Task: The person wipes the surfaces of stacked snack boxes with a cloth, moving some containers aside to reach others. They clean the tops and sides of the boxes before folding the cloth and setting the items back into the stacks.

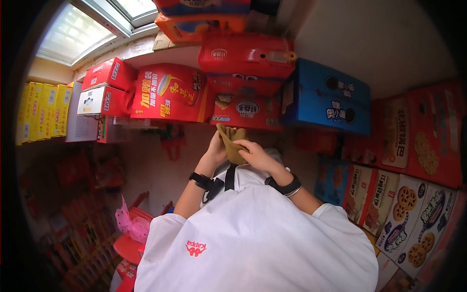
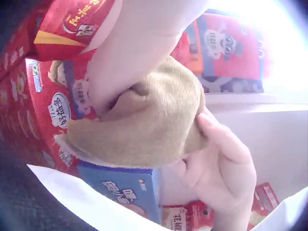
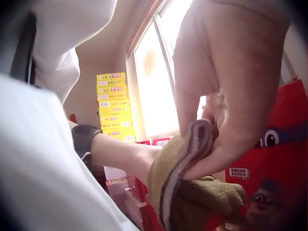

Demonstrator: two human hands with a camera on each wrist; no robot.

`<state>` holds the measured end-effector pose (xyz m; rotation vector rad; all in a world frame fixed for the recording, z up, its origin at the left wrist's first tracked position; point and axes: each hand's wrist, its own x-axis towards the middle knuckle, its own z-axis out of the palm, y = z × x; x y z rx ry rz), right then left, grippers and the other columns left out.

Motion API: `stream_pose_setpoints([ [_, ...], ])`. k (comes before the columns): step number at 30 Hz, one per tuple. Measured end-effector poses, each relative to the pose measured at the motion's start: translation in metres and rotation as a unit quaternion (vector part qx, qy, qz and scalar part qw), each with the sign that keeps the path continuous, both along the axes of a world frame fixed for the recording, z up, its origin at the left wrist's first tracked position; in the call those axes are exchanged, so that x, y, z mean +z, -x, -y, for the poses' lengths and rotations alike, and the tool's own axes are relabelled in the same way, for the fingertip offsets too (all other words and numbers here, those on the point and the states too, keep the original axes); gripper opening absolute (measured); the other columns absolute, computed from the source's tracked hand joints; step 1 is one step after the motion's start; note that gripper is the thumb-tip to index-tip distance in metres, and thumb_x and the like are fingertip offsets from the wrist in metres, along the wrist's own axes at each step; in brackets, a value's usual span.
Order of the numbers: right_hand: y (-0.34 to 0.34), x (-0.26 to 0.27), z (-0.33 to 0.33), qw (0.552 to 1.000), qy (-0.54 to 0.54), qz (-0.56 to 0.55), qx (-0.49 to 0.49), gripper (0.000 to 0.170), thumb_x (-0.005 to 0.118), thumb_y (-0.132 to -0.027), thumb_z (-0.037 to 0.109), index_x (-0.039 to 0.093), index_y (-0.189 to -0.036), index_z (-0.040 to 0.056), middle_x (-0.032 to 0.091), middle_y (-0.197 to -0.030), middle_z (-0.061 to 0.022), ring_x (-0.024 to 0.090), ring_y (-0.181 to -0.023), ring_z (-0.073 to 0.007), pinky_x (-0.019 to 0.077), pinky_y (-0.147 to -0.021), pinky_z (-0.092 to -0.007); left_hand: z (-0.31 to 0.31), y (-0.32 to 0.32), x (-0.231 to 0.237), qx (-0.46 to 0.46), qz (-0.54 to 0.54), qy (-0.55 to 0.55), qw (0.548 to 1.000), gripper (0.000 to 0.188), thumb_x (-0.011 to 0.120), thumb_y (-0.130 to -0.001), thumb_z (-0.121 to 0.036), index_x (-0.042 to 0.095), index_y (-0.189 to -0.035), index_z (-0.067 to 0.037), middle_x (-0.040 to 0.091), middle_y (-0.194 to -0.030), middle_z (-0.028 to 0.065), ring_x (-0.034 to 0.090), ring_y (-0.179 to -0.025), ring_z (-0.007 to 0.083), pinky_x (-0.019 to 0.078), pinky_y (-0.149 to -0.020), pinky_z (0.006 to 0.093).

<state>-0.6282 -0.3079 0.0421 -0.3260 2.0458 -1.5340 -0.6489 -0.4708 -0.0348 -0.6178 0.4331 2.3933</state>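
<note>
In front of the white shirt, both hands hold an olive-brown cloth. My left hand grips its left side, and in the left wrist view those fingers are hidden in the folds of the cloth. From the other side my right hand pinches it between thumb and fingers, close over the edge. Up close in the right wrist view, the cloth shows a folded rim with a dark and a whitish layer. The right hand is bent down over that rim.
Red gift boxes line the shelf just beyond the hands, with a blue box at their right. Yellow cartons stand at far left under a window. Biscuit cartons are stacked at right. A red stool stands lower left.
</note>
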Motion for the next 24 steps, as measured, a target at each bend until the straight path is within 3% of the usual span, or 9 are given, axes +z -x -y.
stream_pose_setpoints([
  [2,-0.005,-0.010,-0.005,0.999,-0.002,0.037,-0.022,0.033,0.046,-0.082,0.002,0.050,-0.114,-0.0020,0.058,-0.106,-0.0101,0.055,-0.097,-0.0154,0.0431,-0.083,-0.0275,-0.002,-0.006,-0.008,0.022,0.021,-0.053,0.998,0.037,0.034,-0.093,-0.038,0.052,-0.099,-0.006,0.054,-0.108,0.0112,0.052,-0.100,0.0258,0.0408,-0.092,0.0415],
  [8,-0.015,-0.053,-0.034,0.980,0.049,0.132,-0.141,0.032,0.043,-0.084,-0.004,0.050,-0.115,-0.0016,0.057,-0.106,-0.0076,0.054,-0.098,-0.0133,0.0423,-0.086,-0.0257,-0.013,-0.023,-0.025,-0.164,0.061,0.307,0.936,0.031,0.042,-0.090,-0.032,0.059,-0.096,-0.007,0.061,-0.095,0.0042,0.056,-0.089,0.0194,0.0433,-0.081,0.0341],
  [10,-0.020,-0.086,-0.046,0.967,0.084,0.172,-0.170,0.033,0.042,-0.084,-0.005,0.049,-0.115,-0.0017,0.057,-0.107,-0.0074,0.053,-0.098,-0.0128,0.0420,-0.085,-0.0248,-0.014,-0.029,-0.067,-0.189,-0.034,0.512,0.837,0.033,0.048,-0.086,-0.033,0.058,-0.095,-0.002,0.062,-0.095,0.0093,0.058,-0.086,0.0238,0.0440,-0.077,0.0344],
  [11,-0.020,-0.101,-0.051,0.966,0.056,0.166,-0.190,0.032,0.042,-0.083,-0.006,0.050,-0.113,-0.0018,0.058,-0.105,-0.0086,0.054,-0.098,-0.0139,0.0422,-0.085,-0.0255,-0.013,-0.024,-0.076,-0.189,-0.023,0.510,0.839,0.033,0.048,-0.086,-0.033,0.058,-0.095,-0.002,0.062,-0.095,0.0093,0.058,-0.086,0.0238,0.0440,-0.077,0.0344],
  [13,-0.018,-0.124,-0.058,0.962,0.055,0.154,-0.217,0.031,0.042,-0.082,-0.007,0.052,-0.111,-0.0015,0.059,-0.104,-0.0099,0.055,-0.097,-0.0152,0.0427,-0.084,-0.0264,-0.009,-0.016,-0.100,-0.266,-0.207,0.673,0.659,0.037,0.051,-0.083,-0.033,0.056,-0.094,0.001,0.061,-0.093,0.0172,0.059,-0.085,0.0300,0.0443,-0.074,0.0359],
  [14,-0.014,-0.139,-0.062,0.969,0.042,0.131,-0.203,0.033,0.044,-0.080,-0.007,0.052,-0.111,-0.0004,0.060,-0.102,-0.0109,0.056,-0.097,-0.0167,0.0428,-0.084,-0.0272,-0.013,-0.010,-0.102,-0.262,-0.174,0.646,0.695,0.038,0.052,-0.081,-0.033,0.055,-0.095,0.002,0.059,-0.091,0.0225,0.057,-0.087,0.0350,0.0443,-0.073,0.0387],
  [17,0.015,-0.171,-0.065,0.977,-0.027,0.114,-0.176,0.034,0.045,-0.079,-0.007,0.053,-0.111,0.0020,0.061,-0.099,-0.0156,0.058,-0.097,-0.0234,0.0436,-0.083,-0.0303,-0.033,0.021,-0.099,-0.248,-0.124,0.678,0.681,0.037,0.051,-0.081,-0.033,0.055,-0.095,0.001,0.059,-0.092,0.0219,0.056,-0.089,0.0355,0.0441,-0.074,0.0403],
  [19,0.029,-0.191,-0.065,0.984,-0.087,0.026,-0.155,0.034,0.045,-0.078,-0.004,0.053,-0.110,0.0041,0.060,-0.098,-0.0204,0.058,-0.095,-0.0317,0.0443,-0.080,-0.0333,-0.042,0.032,-0.099,-0.274,-0.149,0.716,0.624,0.035,0.052,-0.082,-0.032,0.053,-0.091,0.002,0.059,-0.090,0.0214,0.056,-0.088,0.0367,0.0439,-0.073,0.0425],
  [24,0.036,-0.232,-0.066,0.968,-0.183,0.074,-0.155,0.032,0.046,-0.078,0.000,0.055,-0.108,0.0056,0.060,-0.096,-0.0216,0.058,-0.093,-0.0343,0.0449,-0.078,-0.0381,-0.041,-0.001,-0.141,-0.300,-0.183,0.727,0.590,0.032,0.055,-0.083,-0.029,0.047,-0.084,0.001,0.056,-0.083,0.0205,0.055,-0.085,0.0375,0.0431,-0.071,0.0442],
])
